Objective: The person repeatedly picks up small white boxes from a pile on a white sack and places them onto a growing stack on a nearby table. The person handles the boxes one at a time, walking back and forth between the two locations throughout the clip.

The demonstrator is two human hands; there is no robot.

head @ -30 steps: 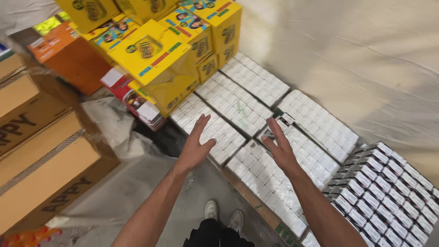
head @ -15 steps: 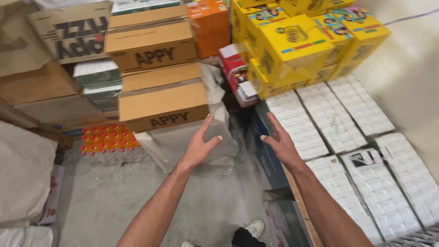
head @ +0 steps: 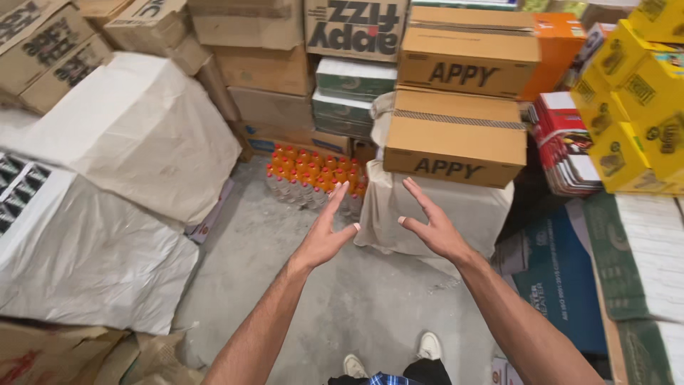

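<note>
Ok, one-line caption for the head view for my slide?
Both open hands, left hand and right hand, raised before a brown carton stacked on a cloth-draped pile.

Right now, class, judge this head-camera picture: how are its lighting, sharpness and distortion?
Head view: even, soft light, no glare; bare left hand and bare right hand sharp; brown cardboard boxes lean outward from wide-angle distortion; faint shadow on grey concrete floor.

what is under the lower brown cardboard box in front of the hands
The lower brown cardboard box rests on a stack draped in pale plastic sheeting. The sheet hides what the stack is made of. Both open hands, left and right, are held before it.
</note>
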